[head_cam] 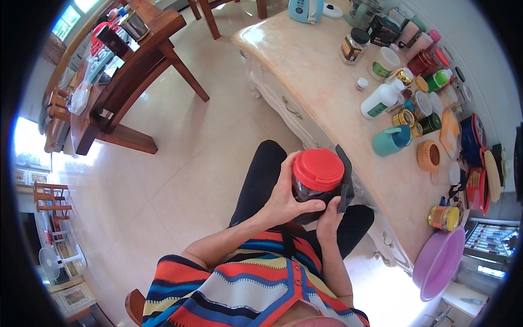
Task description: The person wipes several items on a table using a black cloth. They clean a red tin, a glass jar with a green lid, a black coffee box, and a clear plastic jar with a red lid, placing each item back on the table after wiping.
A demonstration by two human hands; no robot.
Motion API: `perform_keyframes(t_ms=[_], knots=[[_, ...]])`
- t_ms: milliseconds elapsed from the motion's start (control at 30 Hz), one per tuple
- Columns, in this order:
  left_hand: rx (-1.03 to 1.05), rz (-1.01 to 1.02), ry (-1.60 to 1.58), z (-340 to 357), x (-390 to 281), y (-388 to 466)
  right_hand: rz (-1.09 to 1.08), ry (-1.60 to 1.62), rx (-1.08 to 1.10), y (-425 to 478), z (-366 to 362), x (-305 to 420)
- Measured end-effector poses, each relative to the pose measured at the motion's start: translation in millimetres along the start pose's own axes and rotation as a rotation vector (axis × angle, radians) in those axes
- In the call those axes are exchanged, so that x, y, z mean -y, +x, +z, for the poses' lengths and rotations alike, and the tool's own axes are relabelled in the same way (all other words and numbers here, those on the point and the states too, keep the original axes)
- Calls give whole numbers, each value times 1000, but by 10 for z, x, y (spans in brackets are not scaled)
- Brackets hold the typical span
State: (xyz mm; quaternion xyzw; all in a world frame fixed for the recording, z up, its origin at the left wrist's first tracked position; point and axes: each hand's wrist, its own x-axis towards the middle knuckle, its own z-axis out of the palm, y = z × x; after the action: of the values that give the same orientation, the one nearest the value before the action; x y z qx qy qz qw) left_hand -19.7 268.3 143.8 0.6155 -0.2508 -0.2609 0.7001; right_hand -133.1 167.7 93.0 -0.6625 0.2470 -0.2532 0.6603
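Note:
A clear jar (301, 190) with a red plastic lid (319, 168) is held upright above my lap. My left hand (286, 200) wraps around its left side, thumb across the front. My right hand (330, 220) pinches a dark grey cloth (346, 180) against the jar's lower right side. The cloth covers part of the jar's right side and underside, so its contents are mostly hidden. Both hands are close together, just left of the front edge of a marble-topped cabinet (318, 98).
On the cabinet stand a white bottle (382, 99), a teal jug (391, 141), an orange ribbed pot (429, 155), a black-lidded jar (354, 46) and a yellow-lidded jar (443, 218). A purple basin (439, 263) is at its near end. A wooden table (135, 81) stands left across the tiled floor.

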Motion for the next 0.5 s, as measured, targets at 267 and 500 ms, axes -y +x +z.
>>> perform_keyframes(t_ms=[267, 500], knots=[[45, -169, -195, 4, -83, -5, -151, -63, -92, 122, -67, 252], [172, -126, -92, -65, 7, 23, 318, 368, -184, 152, -170, 272]])
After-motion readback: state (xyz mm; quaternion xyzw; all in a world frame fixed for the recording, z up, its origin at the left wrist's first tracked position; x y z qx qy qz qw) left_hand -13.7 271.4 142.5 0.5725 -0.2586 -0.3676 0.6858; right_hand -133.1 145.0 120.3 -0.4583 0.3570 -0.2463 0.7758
